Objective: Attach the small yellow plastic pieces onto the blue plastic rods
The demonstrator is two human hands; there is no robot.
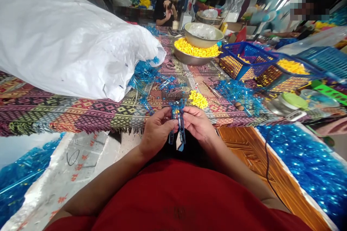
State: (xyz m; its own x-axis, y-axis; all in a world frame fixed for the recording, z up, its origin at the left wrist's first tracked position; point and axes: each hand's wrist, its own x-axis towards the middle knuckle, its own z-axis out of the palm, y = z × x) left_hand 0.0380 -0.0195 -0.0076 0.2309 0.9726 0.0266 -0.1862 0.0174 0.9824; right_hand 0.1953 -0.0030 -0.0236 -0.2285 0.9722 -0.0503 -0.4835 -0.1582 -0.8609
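Between my two hands, at the table's front edge, is a clear blue plastic part [178, 115] with two long legs and small yellow bits in its upper middle. My left hand [159, 126] pinches its left side, thumb across the front. On the right side, the fingers of my right hand [197, 122] are closed on the same part. Just beyond my right hand lies a small pile of yellow pieces [198, 99]. More blue plastic parts [166, 82] lie loose on the patterned cloth [130, 110] past my left hand.
A big white sack [78, 39] spills blue parts at the left. Behind, a metal bowl [189, 57] holds yellow pieces, with blue baskets [244, 52] beside it. Blue parts [238, 94] lie at right. A box of blue pieces [306, 166] stands below. A person [165, 11] is across the table.
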